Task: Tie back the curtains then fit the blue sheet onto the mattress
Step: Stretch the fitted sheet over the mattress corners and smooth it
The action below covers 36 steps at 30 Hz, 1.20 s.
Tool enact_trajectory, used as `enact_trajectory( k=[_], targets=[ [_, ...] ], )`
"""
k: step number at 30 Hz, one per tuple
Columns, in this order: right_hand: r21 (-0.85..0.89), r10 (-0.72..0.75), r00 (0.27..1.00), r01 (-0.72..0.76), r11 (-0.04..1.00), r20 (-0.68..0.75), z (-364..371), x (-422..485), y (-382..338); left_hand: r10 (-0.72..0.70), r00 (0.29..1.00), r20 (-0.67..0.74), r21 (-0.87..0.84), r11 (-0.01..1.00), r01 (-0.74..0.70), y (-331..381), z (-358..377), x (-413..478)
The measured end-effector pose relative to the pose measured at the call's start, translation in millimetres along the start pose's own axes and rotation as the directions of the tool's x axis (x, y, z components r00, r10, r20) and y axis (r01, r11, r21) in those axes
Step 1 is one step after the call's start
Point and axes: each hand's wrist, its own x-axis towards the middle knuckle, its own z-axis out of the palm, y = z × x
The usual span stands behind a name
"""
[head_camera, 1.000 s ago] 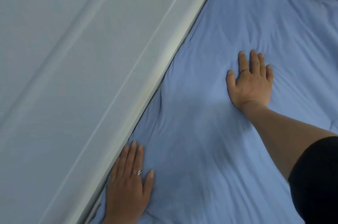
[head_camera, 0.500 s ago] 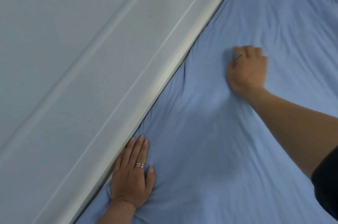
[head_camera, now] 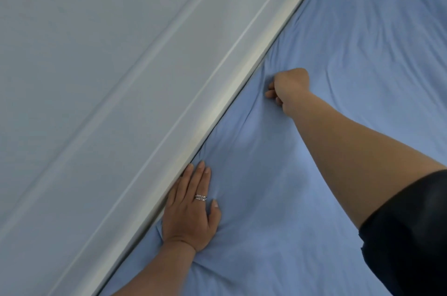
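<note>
1. Now at sheet-fitting: blue sheet [head_camera: 338,73] covers the mattress, up to the white rail [head_camera: 242,92].
2. Left hand [head_camera: 191,208] flat, pressing the wall-side edge; right hand [head_camera: 289,89] fisted, bunching cloth.
3. Next, we judge: tuck edge down.

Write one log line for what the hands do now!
left hand: flat on light blue fabric sheet | right hand: gripping sheet beside white wall rail

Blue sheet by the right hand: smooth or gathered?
Gathered. The right hand grips a fold of the blue sheet, and creases radiate from its fist.
</note>
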Motion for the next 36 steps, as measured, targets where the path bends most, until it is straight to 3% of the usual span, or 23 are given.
enact_trajectory(
  k=[4,6,8,9,11,13,16,19,22,24,27,29,31,33,36],
  targets=[
    [-0.109,-0.203,0.979,0.2,0.974,-0.019,-17,-17,17,0.006,0.999,-0.032,0.011,1.0,-0.006,0,1,-1],
    [-0.27,-0.376,0.925,0.35,0.897,-0.05,-28,-24,34,0.014,0.999,-0.044,0.025,1.0,-0.013,-2,1,0],
    [-0.59,-0.539,0.841,0.413,0.694,-0.044,-42,-26,58,0.014,0.998,-0.054,0.021,1.0,-0.013,1,2,1],
    [-0.717,-0.568,0.823,0.414,0.562,0.03,-45,-27,72,0.012,0.998,-0.061,0.024,1.0,-0.01,2,2,0],
    [-0.839,-0.528,0.822,0.43,0.333,0.212,-46,-27,99,0.012,0.997,-0.081,0.019,1.0,-0.01,4,3,1],
    [-0.864,-0.516,0.815,0.439,0.248,0.266,-39,-25,114,0.016,0.996,-0.092,0.013,1.0,-0.015,2,3,1],
    [-0.875,-0.511,0.821,0.421,0.24,0.255,-36,-22,112,-0.031,0.986,-0.163,-0.06,0.998,0.021,5,2,2],
    [-0.876,-0.485,0.824,0.434,0.21,0.292,-38,-18,108,-0.293,0.925,-0.24,-0.256,0.939,0.231,23,-14,0],
    [-0.886,-0.443,0.845,0.418,0.202,0.298,-39,-16,106,-0.502,0.863,-0.064,-0.146,0.86,0.489,30,-30,-1],
    [-0.893,-0.4,0.869,0.397,0.211,0.292,-36,-18,103,-0.558,0.828,0.054,-0.078,0.824,0.561,24,-35,-5],
    [-0.887,-0.33,0.899,0.38,0.262,0.288,-34,-30,91,-0.584,0.808,0.072,-0.303,0.759,0.576,13,-42,-12],
    [-0.869,-0.363,0.89,0.392,0.303,0.274,-36,-43,82,-0.602,0.797,-0.039,-0.423,0.733,0.533,8,-49,-18],
    [-0.857,-0.442,0.863,0.406,0.318,0.245,-38,-57,78,-0.626,0.775,-0.09,-0.374,0.742,0.556,1,-56,-27],
    [-0.852,-0.475,0.838,0.436,0.289,0.268,-37,-69,79,-0.637,0.769,-0.05,-0.32,0.74,0.592,-5,-56,-35],
    [-0.834,-0.486,0.779,0.527,0.163,0.397,-29,-83,90,-0.569,0.822,-0.007,-0.291,0.788,0.543,-10,-54,-47]
  ],
)
